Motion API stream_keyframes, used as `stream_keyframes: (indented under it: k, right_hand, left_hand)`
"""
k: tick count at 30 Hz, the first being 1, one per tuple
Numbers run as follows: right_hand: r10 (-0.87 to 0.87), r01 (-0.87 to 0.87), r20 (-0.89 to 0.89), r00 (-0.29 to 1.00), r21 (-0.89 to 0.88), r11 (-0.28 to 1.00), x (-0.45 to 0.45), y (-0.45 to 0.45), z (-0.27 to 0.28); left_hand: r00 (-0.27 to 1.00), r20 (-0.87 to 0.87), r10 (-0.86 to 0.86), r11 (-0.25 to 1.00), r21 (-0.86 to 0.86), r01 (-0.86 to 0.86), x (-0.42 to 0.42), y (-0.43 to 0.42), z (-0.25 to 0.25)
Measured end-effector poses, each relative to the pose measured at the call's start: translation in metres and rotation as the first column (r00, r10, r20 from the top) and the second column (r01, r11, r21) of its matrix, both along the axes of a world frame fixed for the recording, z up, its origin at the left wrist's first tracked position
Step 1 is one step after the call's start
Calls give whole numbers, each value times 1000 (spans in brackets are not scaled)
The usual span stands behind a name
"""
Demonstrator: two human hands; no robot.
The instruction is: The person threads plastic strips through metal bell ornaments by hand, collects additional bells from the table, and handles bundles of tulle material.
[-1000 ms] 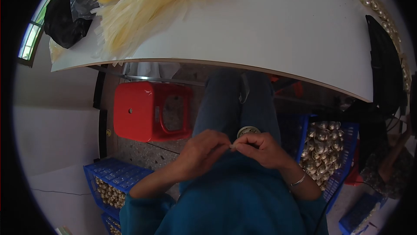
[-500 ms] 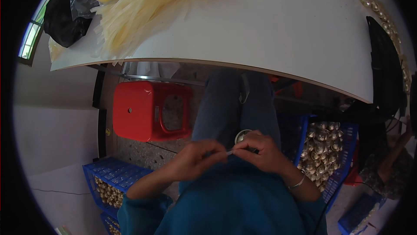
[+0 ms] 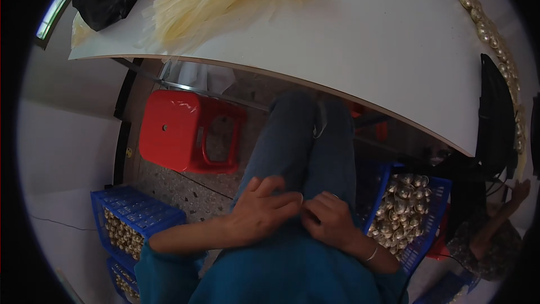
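Observation:
Over my lap, my left hand points to the right with its thumb and forefinger pressed together, the other fingers raised and loosely bent. Close beside its fingertips, my right hand is closed with the fingers curled inward. A tiny pale glint shows where the two sets of fingertips meet; what they pinch is too small to make out. Beneath the hands are my jeans and a blue-green top. A bracelet circles my right wrist.
Yellowish translucent strips lie on the white table beside a black bag. A red stool stands left. Blue crates hold shiny gold bulb-shaped pieces. More gold pieces line the right side, near another person's arm.
The view has turned slightly. My left fingers have lifted and spread more. The gold round thing by my right hand is out of sight, and the pale piece between my fingers shows less.

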State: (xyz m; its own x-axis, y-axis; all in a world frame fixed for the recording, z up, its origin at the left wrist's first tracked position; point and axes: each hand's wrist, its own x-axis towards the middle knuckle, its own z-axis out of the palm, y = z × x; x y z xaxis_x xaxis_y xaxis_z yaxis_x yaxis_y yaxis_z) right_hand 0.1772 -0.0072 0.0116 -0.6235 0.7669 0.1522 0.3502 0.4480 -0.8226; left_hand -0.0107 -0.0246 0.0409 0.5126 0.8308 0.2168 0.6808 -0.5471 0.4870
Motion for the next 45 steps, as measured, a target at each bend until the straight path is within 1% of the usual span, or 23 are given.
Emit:
stream_keyframes:
  k: [2, 6, 8, 9, 11, 12, 14, 15, 17, 18, 19, 20, 21, 23, 27, 29, 33, 35, 36, 38, 39, 41, 45]
  right_hand:
    - [-70, 46, 80, 994, 266, 963, 0, -7, 3]
    - [-95, 93, -4, 995, 227, 970, -6, -6, 11]
    - [-19, 25, -26, 999, 233, 972, -4, 0, 11]
    - [-14, 19, -23, 1000, 231, 973, -3, 3, 10]
    - [135, -129, -185, 973, 48, 991, -1, 9, 6]
    - [137, -131, -183, 974, 45, 990, -2, 7, 6]
    - [95, -122, -190, 977, -138, 983, -3, 2, 6]
    - [93, -121, -190, 977, -139, 983, -4, 0, 4]
    - [32, -61, -115, 993, -261, 964, -4, -1, 0]
    - [29, -58, -115, 993, -258, 964, -3, -2, 0]
    - [2, -52, -112, 994, -451, 891, 0, -2, 0]
    - [-24, -47, -103, 994, -627, 778, 3, -3, -1]
    - [-27, -43, -101, 994, -629, 777, 5, -3, -2]
    - [-142, -146, -289, 947, -778, 611, 6, 1, -4]
    - [-118, -238, -353, 928, -807, 541, 6, 14, 9]
    - [-5, -152, -213, 977, -712, 686, 4, 18, 13]
    - [54, -174, -207, 977, -619, 766, 7, 19, 19]
    - [65, -121, -178, 982, -325, 938, 5, 13, 20]
    - [71, -126, -177, 982, -327, 936, 2, 10, 19]
    - [-12, -3, -178, 984, -85, 996, -4, 6, 16]
    - [-10, -5, -178, 984, -84, 996, -6, 4, 15]
    - [-96, 117, -174, 980, 116, 986, -9, 0, 13]
    - [-128, 144, -115, 985, 147, 979, -12, -6, 14]
  left_hand:
    - [991, -36, -131, 971, -207, 121, -4, 1, 6]
    - [975, 167, -149, 896, -393, 205, -14, 18, 3]
    - [889, 450, -86, 693, -614, 378, -20, 23, -11]
    - [888, 452, -80, 694, -615, 376, -20, 21, -15]
    - [814, 558, 164, 438, -780, 446, -20, 18, -19]
    - [812, 559, 166, 438, -780, 448, -21, 16, -19]
    - [806, 467, 364, 178, -884, 432, -22, 13, -20]
    - [806, 466, 364, 177, -884, 432, -21, 10, -21]
    - [757, 534, 377, 544, -789, 286, -15, 2, -21]
    - [758, 535, 373, 545, -788, 287, -10, -2, -17]
    - [830, 490, 265, 791, -603, 104, -5, -6, -10]
    - [896, 404, 186, 946, -321, -51, -1, -10, -5]
    - [896, 405, 183, 945, -323, -48, 2, -12, -5]
    - [942, 307, 135, 989, 9, -144, 7, -14, -4]
    - [979, 186, 86, 984, 136, -112, 5, -16, 2]
    - [997, 70, 35, 985, 165, -46, 3, -13, 5]
    - [994, 82, -66, 989, 134, 55, 1, -8, 12]
    - [981, 134, -138, 980, 162, 116, -1, -8, 12]
    - [982, 135, -132, 981, 160, 110, -1, -8, 11]
    - [980, 137, -143, 979, 164, 120, -3, -7, 9]
    - [980, 137, -141, 979, 165, 118, -3, -6, 9]
    - [983, 143, -118, 974, 209, 86, -2, -6, 10]
    - [977, 182, -112, 981, 179, 79, -4, -5, 6]
